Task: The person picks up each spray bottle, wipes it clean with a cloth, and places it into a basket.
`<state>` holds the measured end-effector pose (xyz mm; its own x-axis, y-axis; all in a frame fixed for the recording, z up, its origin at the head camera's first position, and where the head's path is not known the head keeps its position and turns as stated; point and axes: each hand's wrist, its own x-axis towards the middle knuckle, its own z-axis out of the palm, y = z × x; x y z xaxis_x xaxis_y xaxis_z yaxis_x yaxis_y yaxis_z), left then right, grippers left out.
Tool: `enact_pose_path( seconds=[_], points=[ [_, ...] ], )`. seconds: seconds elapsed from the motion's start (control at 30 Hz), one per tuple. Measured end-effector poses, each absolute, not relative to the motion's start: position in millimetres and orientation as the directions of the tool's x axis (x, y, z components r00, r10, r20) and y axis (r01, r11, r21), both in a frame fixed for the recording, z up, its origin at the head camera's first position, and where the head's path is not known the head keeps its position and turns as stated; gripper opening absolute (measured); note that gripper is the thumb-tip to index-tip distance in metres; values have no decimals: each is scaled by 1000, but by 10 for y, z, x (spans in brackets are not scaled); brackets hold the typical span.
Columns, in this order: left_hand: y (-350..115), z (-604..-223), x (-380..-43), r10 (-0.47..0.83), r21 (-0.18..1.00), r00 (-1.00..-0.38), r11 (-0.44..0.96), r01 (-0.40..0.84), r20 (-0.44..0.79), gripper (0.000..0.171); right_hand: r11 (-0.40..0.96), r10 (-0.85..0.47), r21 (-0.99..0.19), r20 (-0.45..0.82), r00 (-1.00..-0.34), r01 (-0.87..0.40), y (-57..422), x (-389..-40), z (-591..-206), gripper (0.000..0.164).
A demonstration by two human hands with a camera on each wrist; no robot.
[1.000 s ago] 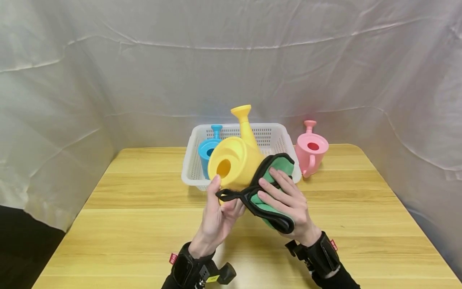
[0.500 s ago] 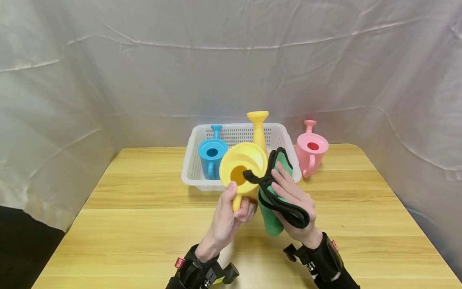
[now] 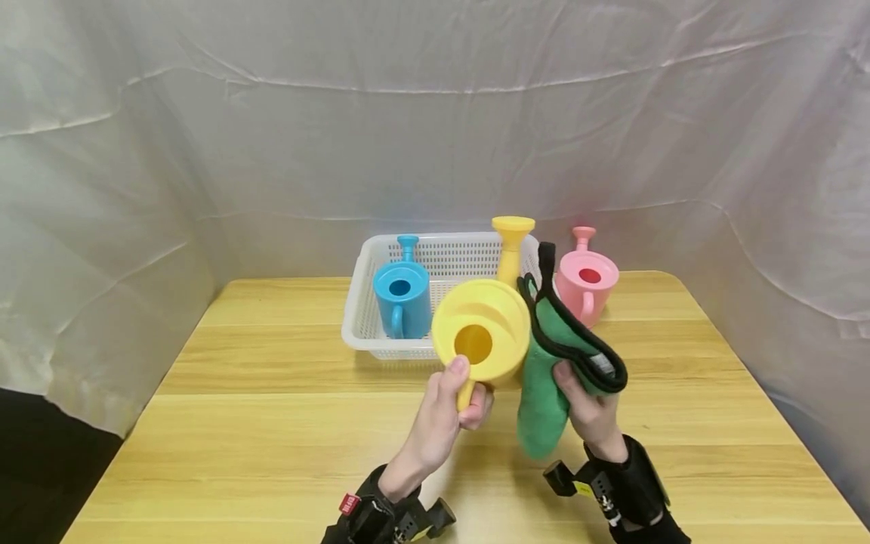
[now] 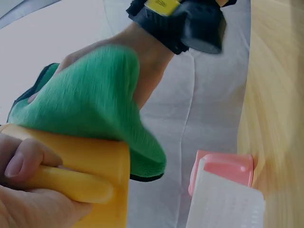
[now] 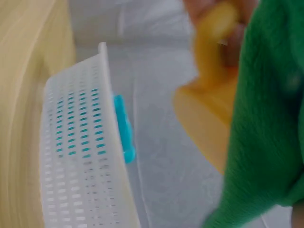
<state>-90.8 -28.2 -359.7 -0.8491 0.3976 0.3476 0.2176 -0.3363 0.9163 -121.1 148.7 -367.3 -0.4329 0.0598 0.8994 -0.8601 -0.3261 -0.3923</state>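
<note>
My left hand (image 3: 445, 408) grips the handle of a yellow watering can (image 3: 499, 321), its thumb at the rim of the filling hole. The can is held up in front of the basket, spout pointing away. A folded green cloth with black edging (image 3: 544, 400) is held in my right hand (image 3: 591, 408), thumb on its near side and the other fingers hidden behind it. In the left wrist view the green cloth (image 4: 90, 99) lies against the side of the yellow can (image 4: 107, 156). The right wrist view shows the cloth (image 5: 270, 123) close up, partly covering the can.
Behind the hands a white perforated basket (image 3: 358, 332) stands on the wooden table (image 3: 272, 423). Inside it, at the left, is a blue watering can (image 3: 402, 302). A pink watering can (image 3: 586, 279) stands on the table right of the basket. Pale sheeting (image 3: 435, 151) hangs behind the table.
The yellow can has moved right and slightly down and turned, its spout swinging right. My right hand has rolled round with the cloth, showing its thumb, and the cloth's black loop now points up.
</note>
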Motion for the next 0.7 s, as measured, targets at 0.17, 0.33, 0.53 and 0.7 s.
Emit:
enact_pose_path(
  seconds=[0.17,0.33,0.53,0.7],
  points=[
    [-254,-3606,-940,380,822,-819,-540,182,431,59,-88,-26,-134,991,-132,-987,1313,-1287,-3568,34],
    [-297,-3578,-949,386,766,-808,-631,120,445,55,198,-121,119,988,96,-973,1275,-1337,-3540,31],
    [-407,-3533,-931,411,785,-877,-616,-65,249,61,239,-261,147,962,83,-960,1347,-1370,-3622,37],
    [-504,-3483,-958,399,755,-905,-637,-155,150,62,221,-290,142,954,74,-965,1381,-1427,-3669,38]
  ],
)
